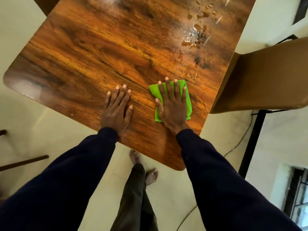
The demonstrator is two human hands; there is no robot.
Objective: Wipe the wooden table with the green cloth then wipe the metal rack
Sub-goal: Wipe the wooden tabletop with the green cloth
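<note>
The wooden table (103,52) fills the upper middle of the head view, its corner pointing toward me. A folded green cloth (154,90) lies near the table's right edge. My right hand (171,107) presses flat on the cloth with straight, spread fingers. My left hand (115,110) rests flat on the bare wood to the left of the cloth, fingers straight. Water drops and a wet patch (196,33) sit at the far right of the tabletop. The metal rack is not clearly in view.
A brown chair seat (266,77) stands against the table's right edge, with a black metal leg (253,140) below it. A cable (240,140) runs across the pale floor at right. Dark wooden legs (23,161) show at the left. My bare feet stand under the table's corner.
</note>
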